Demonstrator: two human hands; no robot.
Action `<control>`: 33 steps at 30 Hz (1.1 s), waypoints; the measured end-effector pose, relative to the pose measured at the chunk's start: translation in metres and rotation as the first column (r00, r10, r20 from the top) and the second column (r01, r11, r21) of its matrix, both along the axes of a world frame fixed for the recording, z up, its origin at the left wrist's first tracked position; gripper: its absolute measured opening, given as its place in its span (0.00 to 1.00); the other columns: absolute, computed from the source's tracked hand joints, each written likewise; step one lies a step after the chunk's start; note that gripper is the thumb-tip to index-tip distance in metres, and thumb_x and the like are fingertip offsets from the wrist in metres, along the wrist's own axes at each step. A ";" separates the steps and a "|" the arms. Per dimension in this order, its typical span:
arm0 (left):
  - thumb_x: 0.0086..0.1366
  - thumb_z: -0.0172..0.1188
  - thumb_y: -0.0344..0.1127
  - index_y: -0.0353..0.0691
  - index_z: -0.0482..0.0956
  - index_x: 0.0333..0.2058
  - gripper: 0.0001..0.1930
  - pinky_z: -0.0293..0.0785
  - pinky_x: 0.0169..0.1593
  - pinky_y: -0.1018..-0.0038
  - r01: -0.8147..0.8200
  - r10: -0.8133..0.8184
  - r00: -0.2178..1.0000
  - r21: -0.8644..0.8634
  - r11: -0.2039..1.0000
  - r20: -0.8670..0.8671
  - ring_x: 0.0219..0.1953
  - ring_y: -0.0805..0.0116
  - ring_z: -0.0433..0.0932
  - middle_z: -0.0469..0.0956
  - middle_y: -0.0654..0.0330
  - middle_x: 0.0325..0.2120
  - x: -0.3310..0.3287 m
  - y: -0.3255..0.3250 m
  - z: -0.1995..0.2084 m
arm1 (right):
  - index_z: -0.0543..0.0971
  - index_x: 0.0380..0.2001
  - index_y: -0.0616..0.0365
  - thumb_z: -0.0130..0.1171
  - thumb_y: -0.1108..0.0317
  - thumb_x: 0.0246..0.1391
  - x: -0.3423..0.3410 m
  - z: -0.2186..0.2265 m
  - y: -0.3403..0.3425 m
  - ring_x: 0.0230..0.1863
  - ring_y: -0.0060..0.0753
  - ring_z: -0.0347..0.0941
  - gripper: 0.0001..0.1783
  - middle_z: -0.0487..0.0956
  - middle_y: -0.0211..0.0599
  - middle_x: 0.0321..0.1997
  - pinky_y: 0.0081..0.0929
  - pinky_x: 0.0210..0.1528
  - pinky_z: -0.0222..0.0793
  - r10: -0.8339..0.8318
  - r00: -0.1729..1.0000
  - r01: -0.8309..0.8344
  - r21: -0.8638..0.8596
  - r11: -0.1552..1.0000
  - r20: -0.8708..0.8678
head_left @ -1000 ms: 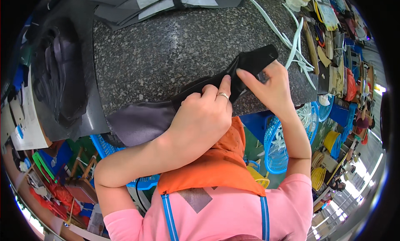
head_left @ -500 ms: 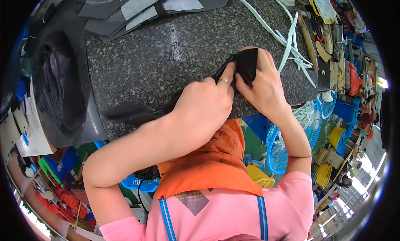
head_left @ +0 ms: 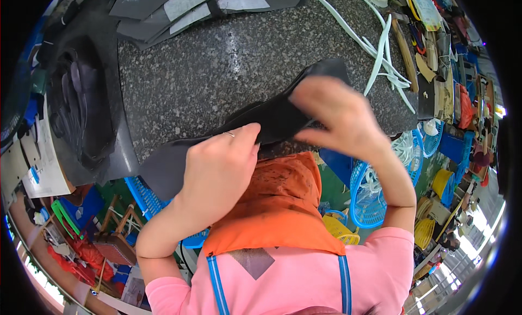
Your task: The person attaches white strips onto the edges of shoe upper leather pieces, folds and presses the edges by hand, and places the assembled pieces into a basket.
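A long, curved black piece of leather-like sheet (head_left: 280, 116) lies slantwise along the near edge of the speckled stone tabletop. My left hand (head_left: 217, 165) is closed on its near edge, left of the middle, with the thumb side toward the sheet. The piece's left end (head_left: 168, 165) hangs over the table's edge beside my left wrist. Over its right part is my right hand (head_left: 342, 116), smeared by motion, thumb and fingers apart with black sheet showing between them. The far right end (head_left: 331, 68) lies flat beyond my right fingers.
Stacked dark pieces with pale patches (head_left: 187, 10) lie at the back. More black pieces (head_left: 79, 108) are piled at the left. White strips (head_left: 378, 59) and a wooden stick (head_left: 405, 56) lie at the right. A blue basket (head_left: 356, 198) stands below the table's right side.
The folded right end of the black piece has opened out flat. My left hand has moved left and nearer along the piece; my right hand has loosened its hold on that end.
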State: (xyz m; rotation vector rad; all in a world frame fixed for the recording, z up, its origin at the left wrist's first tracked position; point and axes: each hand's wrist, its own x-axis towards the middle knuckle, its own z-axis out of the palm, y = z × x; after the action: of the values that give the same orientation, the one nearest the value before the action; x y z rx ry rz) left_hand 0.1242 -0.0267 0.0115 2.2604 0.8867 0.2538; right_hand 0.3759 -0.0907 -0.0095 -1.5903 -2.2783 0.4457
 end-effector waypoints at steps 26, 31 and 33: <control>0.52 0.69 0.28 0.37 0.84 0.36 0.11 0.75 0.48 0.63 0.157 -0.173 0.980 0.154 0.975 0.096 0.45 0.56 0.76 0.76 0.56 0.41 -0.014 -0.002 -0.026 | 0.80 0.32 0.55 0.69 0.67 0.43 -0.042 -0.001 0.018 0.47 0.39 0.69 0.12 0.74 0.32 0.41 0.36 0.48 0.67 0.230 0.960 -0.245 -0.078 0.966 -0.159; 0.53 0.69 0.29 0.35 0.84 0.36 0.11 0.75 0.49 0.65 0.083 -0.072 0.989 -0.080 0.993 0.129 0.47 0.56 0.77 0.77 0.55 0.43 -0.014 0.003 -0.020 | 0.78 0.34 0.54 0.70 0.67 0.38 -0.043 -0.006 0.011 0.45 0.40 0.70 0.17 0.73 0.32 0.40 0.37 0.48 0.67 0.231 0.965 -0.233 0.000 0.973 -0.120; 0.53 0.68 0.30 0.35 0.85 0.36 0.10 0.75 0.49 0.65 0.065 -0.054 0.987 -0.066 0.996 0.152 0.47 0.57 0.77 0.77 0.55 0.43 -0.018 -0.001 -0.023 | 0.78 0.34 0.54 0.69 0.67 0.38 -0.041 -0.009 0.009 0.45 0.39 0.70 0.16 0.73 0.31 0.40 0.37 0.49 0.67 0.260 0.961 -0.256 0.057 0.965 -0.093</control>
State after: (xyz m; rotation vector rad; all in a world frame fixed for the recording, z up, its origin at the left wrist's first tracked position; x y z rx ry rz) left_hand 0.1058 -0.0278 -0.0120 2.1666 0.7370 0.3553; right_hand 0.3353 -0.0816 -0.0181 -1.2247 -2.4095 0.5221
